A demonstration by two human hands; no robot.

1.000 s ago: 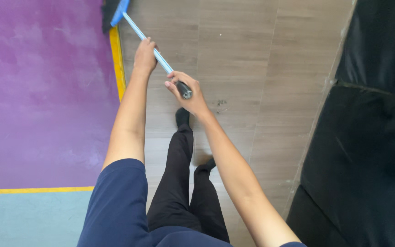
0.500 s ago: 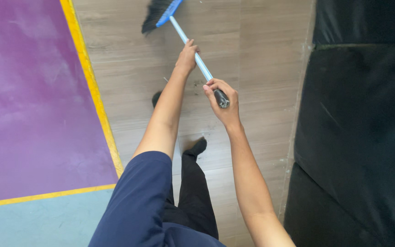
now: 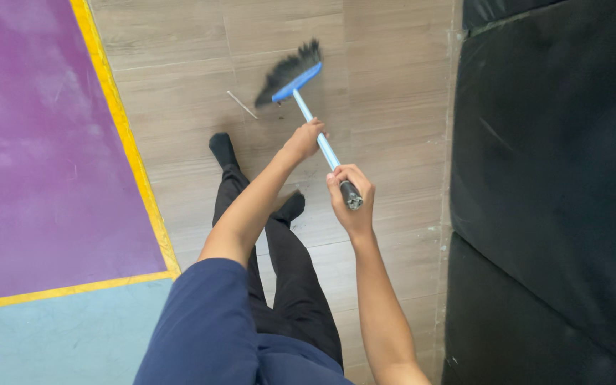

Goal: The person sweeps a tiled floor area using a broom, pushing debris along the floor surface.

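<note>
Both hands grip a broom (image 3: 301, 89) by its shaft. The left hand (image 3: 304, 140) is wrapped around the light blue handle (image 3: 326, 150) partway down, fingers curled fully around it. The right hand (image 3: 351, 199) is closed tight around the top end of the handle, where a dark cap (image 3: 351, 195) pokes out just past the thumb.

The broom's long axis runs on a diagonal, from the right hand near the middle of the view up and to the left, away from the person. Its head points away from the body: a bright blue block (image 3: 296, 82) with black bristles (image 3: 288, 68) that fan out up and to the left. The bristles rest on the wood-look plank floor (image 3: 393, 93), in front of the person's feet.

A thin pale sliver, perhaps a stick or straw (image 3: 242, 104), lies on the floor just beside the bristles, on their left, and apart from them.

The person wears a dark navy sleeve (image 3: 208, 321), black trousers and black socks (image 3: 220, 146). To the left lies a purple mat (image 3: 44, 142) with a yellow border (image 3: 126, 142), and a light blue mat (image 3: 58, 339) adjoins it below. Black padding (image 3: 550, 178) fills the right side, meeting the floor along a straight edge.
</note>
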